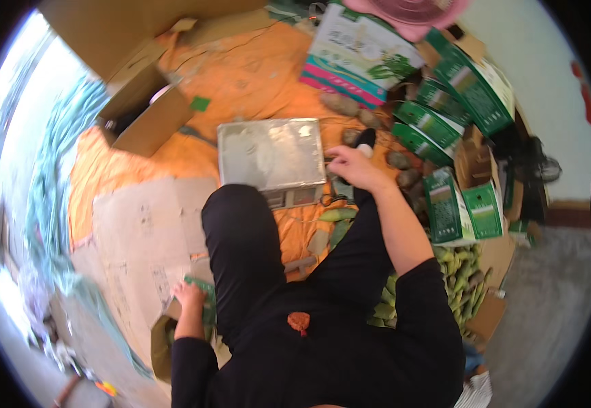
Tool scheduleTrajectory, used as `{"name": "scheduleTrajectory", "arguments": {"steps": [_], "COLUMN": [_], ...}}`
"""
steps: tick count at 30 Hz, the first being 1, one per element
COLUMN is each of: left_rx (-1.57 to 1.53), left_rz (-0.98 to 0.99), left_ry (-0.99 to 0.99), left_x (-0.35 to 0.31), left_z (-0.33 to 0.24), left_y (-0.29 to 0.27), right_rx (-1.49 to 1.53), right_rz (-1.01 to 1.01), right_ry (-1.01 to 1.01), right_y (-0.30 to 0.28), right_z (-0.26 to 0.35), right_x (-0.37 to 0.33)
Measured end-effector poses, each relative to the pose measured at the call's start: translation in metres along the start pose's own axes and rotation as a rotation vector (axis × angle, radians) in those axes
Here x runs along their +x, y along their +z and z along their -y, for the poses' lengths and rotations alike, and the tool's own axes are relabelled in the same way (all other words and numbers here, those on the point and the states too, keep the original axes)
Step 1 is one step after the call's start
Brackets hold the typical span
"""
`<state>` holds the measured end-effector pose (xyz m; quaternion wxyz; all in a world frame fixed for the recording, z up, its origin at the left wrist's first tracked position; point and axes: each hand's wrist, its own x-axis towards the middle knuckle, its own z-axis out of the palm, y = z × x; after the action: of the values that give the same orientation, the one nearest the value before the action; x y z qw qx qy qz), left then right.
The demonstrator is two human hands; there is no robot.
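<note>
At my left knee, my left hand (190, 295) is closed on the upper edge of a green carton (209, 309); brown cardboard shows at its open side. My right hand (353, 167) reaches forward with fingers partly stretched out and nothing visible in them. Its fingertips are beside the right edge of a flat silver metal platform (270, 155), which looks like a weighing scale; I cannot tell whether they touch it. Just below the platform, a green elongated vegetable (337, 215) lies on the orange sheet (241, 75).
Several green-and-white cartons (453, 207) stand on the right, near brown lumpy roots (399, 160). Behind my right arm lies a pile of green vegetables (464, 275). A large printed box (356, 54) and an open brown box (147, 122) stand ahead. Flattened cardboard (149, 231) covers the left.
</note>
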<state>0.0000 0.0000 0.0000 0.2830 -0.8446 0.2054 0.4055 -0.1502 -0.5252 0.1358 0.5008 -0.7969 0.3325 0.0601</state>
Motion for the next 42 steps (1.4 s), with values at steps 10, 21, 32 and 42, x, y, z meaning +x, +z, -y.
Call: {"name": "scheduleTrajectory", "arguments": {"steps": [10, 21, 32, 42], "left_rx": [0.286, -0.653, -1.476, -1.027], "left_rz": [-0.866, -0.75, -0.488, -1.02], "left_ry": [0.335, 0.259, 0.23, 0.889], "left_x": [-0.034, -0.038, -0.02, -0.085], "left_z": [0.013, 0.027, 0.013, -0.112], "left_y": [0.184, 0.052, -0.075, -0.313], "right_rx": [-0.308, -0.269, -0.104, 0.88], "right_rz": [-0.006, -0.043, -0.141, -0.631], "right_ry": [-0.069, -0.138, -0.074, -0.275], "right_y": [-0.02, -0.021, -0.051, -0.152], "right_z": [0.039, 0.033, 0.029, -0.012], "right_x": [-0.03, -0.033, -0.06, -0.121]}}
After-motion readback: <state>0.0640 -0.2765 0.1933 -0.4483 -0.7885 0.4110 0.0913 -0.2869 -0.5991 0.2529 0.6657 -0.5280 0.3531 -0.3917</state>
